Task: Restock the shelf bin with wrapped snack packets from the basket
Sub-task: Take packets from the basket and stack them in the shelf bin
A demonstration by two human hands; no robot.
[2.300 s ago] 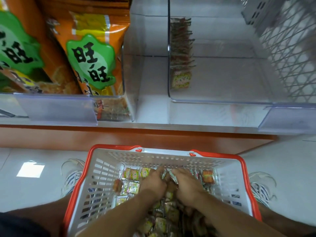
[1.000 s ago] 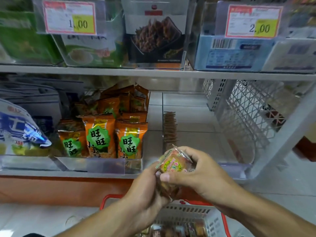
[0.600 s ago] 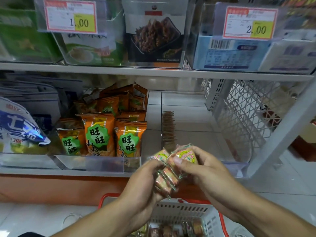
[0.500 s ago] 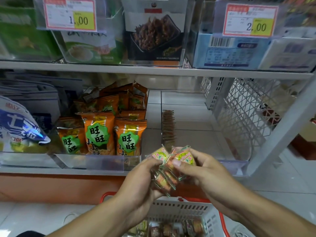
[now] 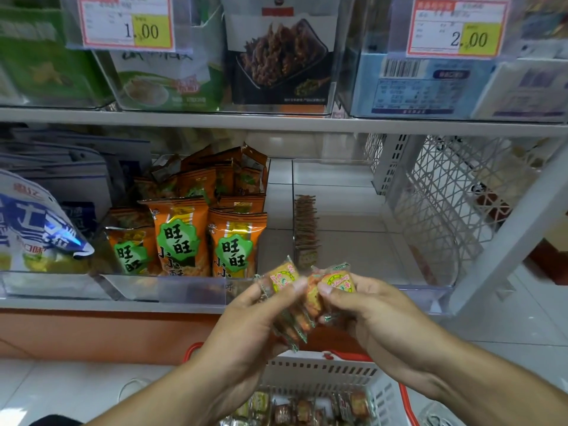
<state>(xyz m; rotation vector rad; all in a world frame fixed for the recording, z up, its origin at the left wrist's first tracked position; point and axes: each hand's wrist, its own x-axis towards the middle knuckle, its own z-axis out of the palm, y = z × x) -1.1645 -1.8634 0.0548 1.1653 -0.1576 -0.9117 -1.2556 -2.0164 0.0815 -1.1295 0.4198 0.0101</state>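
Both hands, left hand (image 5: 246, 327) and right hand (image 5: 378, 315), pinch wrapped snack packets (image 5: 295, 302) at 12 o'clock above the basket (image 5: 325, 368); clear shelf bin (image 5: 368, 210) stands beyond on white shelving.

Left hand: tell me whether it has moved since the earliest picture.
Yes. The left hand has risen out of the basket and now holds snack packets up level with the shelf bin's front edge.
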